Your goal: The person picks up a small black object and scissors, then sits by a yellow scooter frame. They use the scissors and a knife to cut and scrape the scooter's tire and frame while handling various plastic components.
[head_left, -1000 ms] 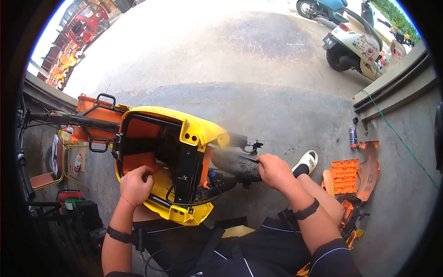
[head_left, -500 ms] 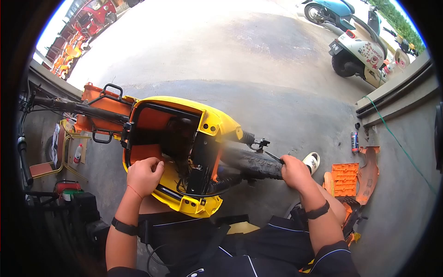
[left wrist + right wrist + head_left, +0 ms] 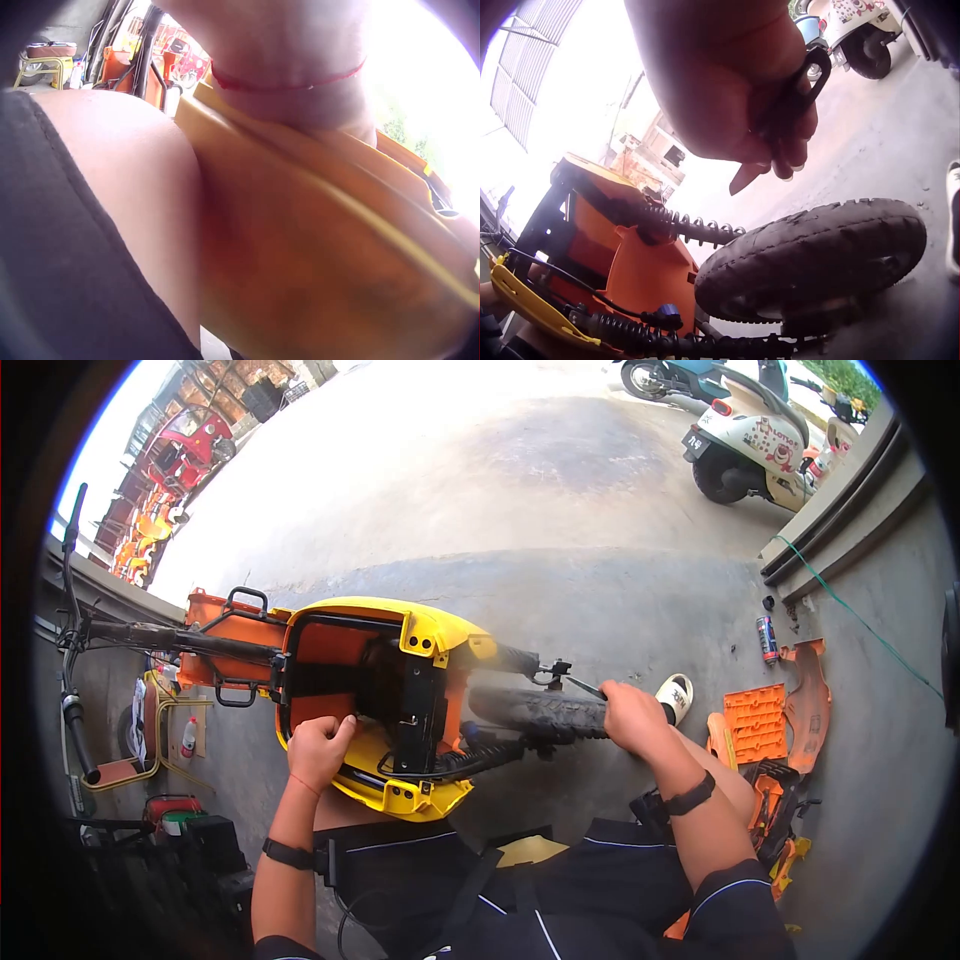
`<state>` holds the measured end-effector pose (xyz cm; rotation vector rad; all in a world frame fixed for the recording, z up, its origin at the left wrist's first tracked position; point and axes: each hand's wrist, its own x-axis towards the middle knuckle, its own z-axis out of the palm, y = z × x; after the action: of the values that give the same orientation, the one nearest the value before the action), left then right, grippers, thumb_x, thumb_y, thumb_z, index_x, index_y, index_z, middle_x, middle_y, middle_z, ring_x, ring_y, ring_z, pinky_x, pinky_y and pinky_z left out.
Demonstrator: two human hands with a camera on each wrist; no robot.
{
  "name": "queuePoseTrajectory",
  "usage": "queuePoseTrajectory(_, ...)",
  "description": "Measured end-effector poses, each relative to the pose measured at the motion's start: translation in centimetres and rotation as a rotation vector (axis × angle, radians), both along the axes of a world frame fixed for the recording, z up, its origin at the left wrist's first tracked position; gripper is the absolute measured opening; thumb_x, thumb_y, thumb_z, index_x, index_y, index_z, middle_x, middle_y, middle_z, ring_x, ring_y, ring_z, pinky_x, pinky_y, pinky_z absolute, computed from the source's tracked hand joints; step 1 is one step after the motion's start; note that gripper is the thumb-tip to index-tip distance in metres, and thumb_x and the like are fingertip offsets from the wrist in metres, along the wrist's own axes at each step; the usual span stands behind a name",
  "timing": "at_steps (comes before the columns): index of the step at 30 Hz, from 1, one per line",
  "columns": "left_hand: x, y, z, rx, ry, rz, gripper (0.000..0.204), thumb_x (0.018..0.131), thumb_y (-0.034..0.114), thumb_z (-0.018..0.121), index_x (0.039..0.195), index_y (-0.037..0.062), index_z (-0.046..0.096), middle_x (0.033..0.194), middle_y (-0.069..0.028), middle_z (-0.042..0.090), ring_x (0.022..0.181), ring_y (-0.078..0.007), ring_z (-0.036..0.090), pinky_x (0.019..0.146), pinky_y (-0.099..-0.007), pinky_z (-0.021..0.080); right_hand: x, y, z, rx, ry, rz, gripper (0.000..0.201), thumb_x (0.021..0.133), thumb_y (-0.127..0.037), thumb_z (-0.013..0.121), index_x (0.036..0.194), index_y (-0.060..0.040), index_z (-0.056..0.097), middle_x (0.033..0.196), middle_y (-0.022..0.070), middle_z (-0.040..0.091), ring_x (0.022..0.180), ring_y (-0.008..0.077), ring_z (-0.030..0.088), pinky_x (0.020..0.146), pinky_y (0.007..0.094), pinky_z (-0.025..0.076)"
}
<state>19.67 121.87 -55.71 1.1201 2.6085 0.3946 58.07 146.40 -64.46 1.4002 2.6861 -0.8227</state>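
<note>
A yellow scooter body (image 3: 440,635) with an orange inner tub (image 3: 325,650) lies in front of me, its rear tyre (image 3: 540,712) pointing right. My left hand (image 3: 320,745) grips the tub's near rim, fingers curled over the edge. From the left wrist, only that wrist with a red string (image 3: 289,75) and the yellow panel (image 3: 337,247) show. My right hand (image 3: 632,715) sits at the tyre's right end. It holds a black tool (image 3: 780,112) with a loop handle and pointed tip, above the tyre (image 3: 817,255). Coil springs (image 3: 697,225) run beside the wheel.
Orange plastic panels (image 3: 748,732) and a spray can (image 3: 766,638) lie on the concrete at right, near my white shoe (image 3: 677,698). Parked scooters (image 3: 745,445) stand at the far right. A bicycle handlebar (image 3: 75,660) and a yellow stool (image 3: 150,730) are at left. A green hose (image 3: 850,620) crosses the step.
My right hand slid along the tyre from its middle to its right end, still holding the tool. The left hand kept its grip on the tub rim. My head view shifted slightly.
</note>
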Motion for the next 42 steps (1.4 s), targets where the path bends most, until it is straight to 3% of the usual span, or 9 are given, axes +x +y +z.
queuePoseTrajectory(10,0.1,-0.3,-0.3,0.086,-0.04,-0.009,0.045,0.09,0.036,0.068,0.062,0.0012,0.061,0.054,-0.0114,0.055,0.048,-0.0217,0.053,0.052,-0.0381,0.04,-0.9,0.2,3.3,-0.042,-0.039,-0.065,0.029,0.091,-0.007,0.05,0.117,-0.0025,0.063,0.107,0.0222,0.069,0.101,0.0409,0.064,0.087,0.0492,0.051)
queuePoseTrajectory(13,0.4,0.0,0.1,0.12,-0.031,-0.048,0.044,0.091,0.036,0.068,0.064,0.0011,0.061,0.055,-0.0113,0.056,0.049,-0.0218,0.053,0.052,-0.0378,0.041,-0.5,0.9,3.4,0.014,0.054,-0.175,0.029,0.091,-0.008,0.051,0.117,-0.0046,0.063,0.109,0.0212,0.069,0.102,0.0423,0.064,0.086,0.0503,0.051)
queuePoseTrajectory(21,1.0,0.7,1.0,0.002,0.048,-0.077,0.038,0.09,0.033,0.067,0.069,0.0016,0.064,0.061,-0.0125,0.061,0.056,-0.0288,0.059,0.057,-0.0399,0.045,-0.2,0.4,3.8,-0.162,-0.054,-0.248,0.029,0.095,-0.013,0.05,0.121,-0.0033,0.058,0.104,0.0271,0.069,0.101,0.0451,0.064,0.087,0.0511,0.05)
queuePoseTrajectory(30,0.9,0.5,0.9,-0.044,0.046,-0.11,0.035,0.09,0.032,0.065,0.073,0.0019,0.065,0.065,-0.0135,0.064,0.061,-0.0317,0.062,0.061,-0.0422,0.047,1.2,-0.8,0.1,-0.226,0.058,-0.281,0.029,0.097,-0.016,0.05,0.119,0.0023,0.055,0.103,0.0317,0.067,0.098,0.0495,0.063,0.086,0.0515,0.05)
queuePoseTrajectory(33,1.0,0.5,1.0,-0.039,0.019,-0.105,0.033,0.091,0.033,0.064,0.077,0.0027,0.067,0.067,-0.013,0.065,0.064,-0.0313,0.063,0.062,-0.0415,0.049,1.3,-1.4,-0.9,-0.206,0.172,-0.314,0.028,0.099,-0.016,0.048,0.12,0.0022,0.055,0.1,0.0255,0.07,0.089,0.0422,0.069,0.077,0.0483,0.054)
queuePoseTrajectory(35,0.5,0.2,0.9,-0.041,-0.038,-0.104,0.029,0.09,0.033,0.065,0.083,0.0047,0.07,0.069,-0.0113,0.067,0.065,-0.0293,0.065,0.064,-0.0391,0.05,0.0,-2.1,1.4,-0.662,0.291,-0.496,0.027,0.101,-0.016,0.047,0.12,0.0018,0.055,0.092,0.0159,0.07,0.073,0.0268,0.07,0.062,0.0408,0.055)
queuePoseTrajectory(36,0.2,0.2,0.8,-0.033,-0.037,-0.105,0.029,0.09,0.033,0.065,0.083,0.0047,0.07,0.069,-0.0113,0.067,0.065,-0.0293,0.065,0.064,-0.0391,0.05,-0.4,-2.4,2.1,-0.654,0.293,-0.495,0.027,0.101,-0.016,0.047,0.12,0.0018,0.055,0.092,0.0159,0.07,0.073,0.0268,0.07,0.062,0.0408,0.055)
queuePoseTrajectory(38,-0.1,0.1,0.9,-0.044,-0.17,-0.103,0.028,0.09,0.033,0.066,0.086,0.0052,0.07,0.069,-0.0098,0.067,0.066,-0.0273,0.066,0.064,-0.0382,0.05,-0.9,-2.9,3.2,-0.704,0.234,-0.482,0.027,0.103,-0.017,0.046,0.12,0.0024,0.054,0.085,0.0093,0.067,0.064,0.0148,0.064,0.052,0.032,0.051)
queuePoseTrajectory(42,0.2,-0.2,1.4,-0.013,-0.115,-0.171,0.028,0.09,0.034,0.067,0.088,0.0064,0.071,0.07,-0.0092,0.068,0.067,-0.0266,0.067,0.065,-0.0378,0.051,-1.3,-4.0,2.6,-0.691,0.198,-0.495,0.026,0.102,-0.017,0.047,0.118,0.0023,0.054,0.082,0.0091,0.065,0.057,0.0153,0.059,0.049,0.0303,0.048)
